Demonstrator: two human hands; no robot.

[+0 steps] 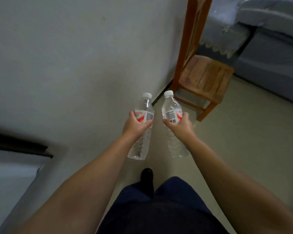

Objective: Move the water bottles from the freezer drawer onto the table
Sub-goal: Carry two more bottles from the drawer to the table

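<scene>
Bare floor [243, 149] ahead; chair [205, 80] right; hands [134, 125] [181, 124] gripping bottles [142, 132] [174, 125]

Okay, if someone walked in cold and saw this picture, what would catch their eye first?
Two clear water bottles with white caps, held out in mid-frame: the left bottle gripped by the left hand, the right bottle by the right hand, each round the red-and-white label. Next comes the wooden chair against the wall at upper right, with a grey sofa beyond it.
</scene>
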